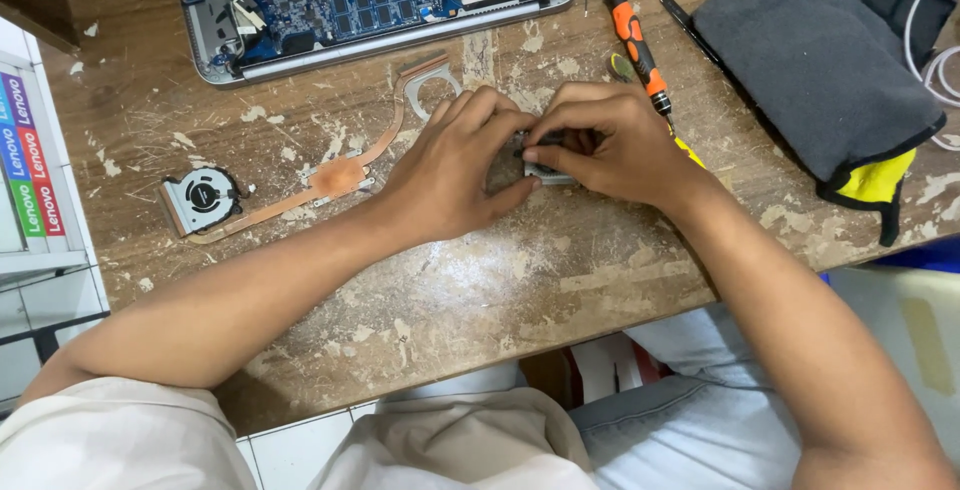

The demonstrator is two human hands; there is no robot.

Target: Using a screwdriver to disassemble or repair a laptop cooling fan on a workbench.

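Both hands meet over a small grey cooling fan part (548, 172) on the worn wooden table (480, 280). My left hand (460, 165) curls around its left side, and my right hand (610, 145) pinches it from the right; most of the part is hidden by my fingers. To the left lies a copper heat pipe (335, 178) ending in a small round fan (203, 197). An opened laptop (370, 0) with its blue circuit board exposed sits at the table's far edge.
An orange-handled screwdriver (636, 45) lies just beyond my right hand, with a yellow tool (688, 151) poking out under my wrist. A grey pouch with yellow lining (830, 75) and white cables (935, 60) are on the right. A white shelf (35, 170) stands at the left.
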